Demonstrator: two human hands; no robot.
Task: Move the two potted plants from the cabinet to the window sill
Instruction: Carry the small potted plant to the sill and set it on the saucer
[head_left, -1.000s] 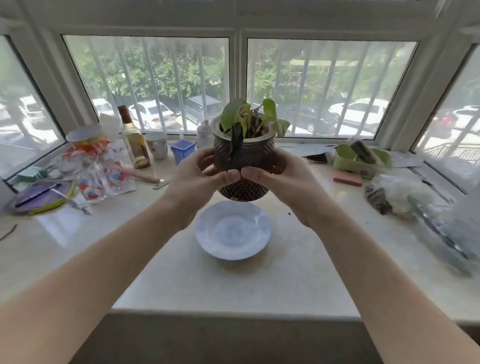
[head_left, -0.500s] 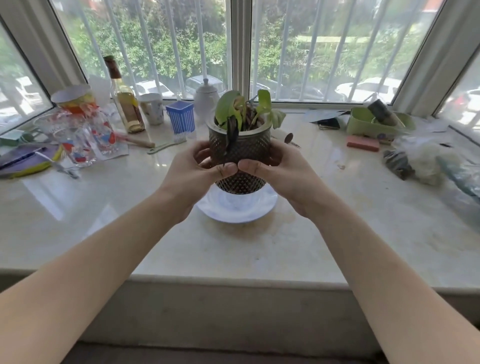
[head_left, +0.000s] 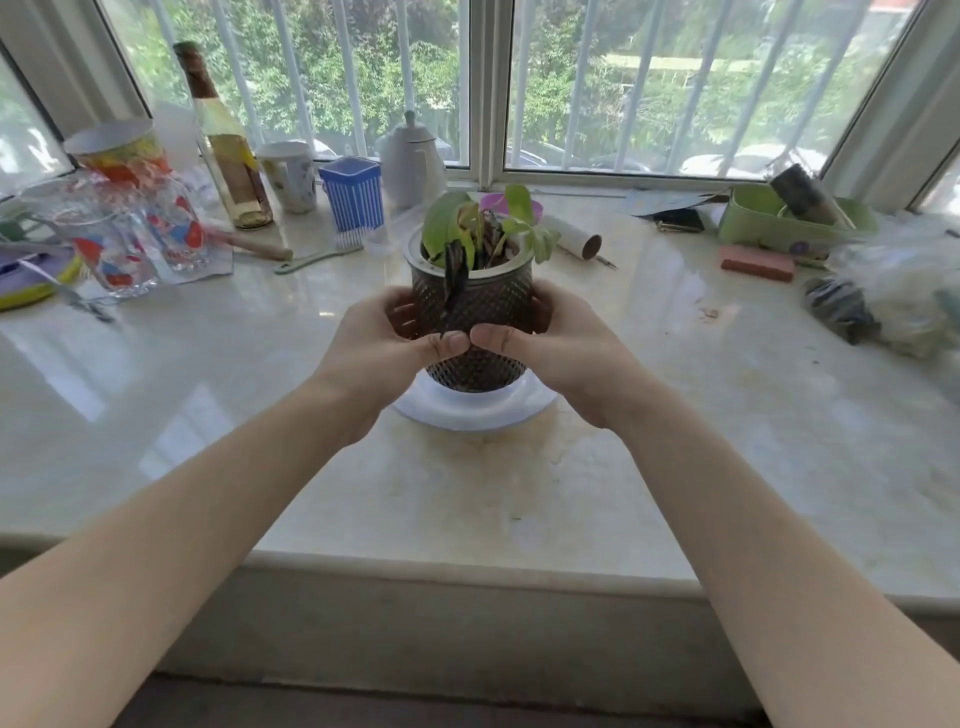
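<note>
Gripping potted plant (head_left: 474, 312) w/ both hands, left (head_left: 384, 348) & right (head_left: 561, 348), wrapped round it. Setting it onto white saucer (head_left: 535, 402) mid window sill (head_left: 467, 493). Not spotting 2nd pot; probably half left.

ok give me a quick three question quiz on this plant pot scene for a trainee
1. True or false: both hands hold the potted plant.
2. What is directly under the pot? A) white saucer B) green tray C) blue brush holder
3. Fill in: the wine bottle stands to the ____ of the pot.

Key:
1. True: left hand and right hand wrap its sides.
2. A, the white saucer.
3. Left.
</note>
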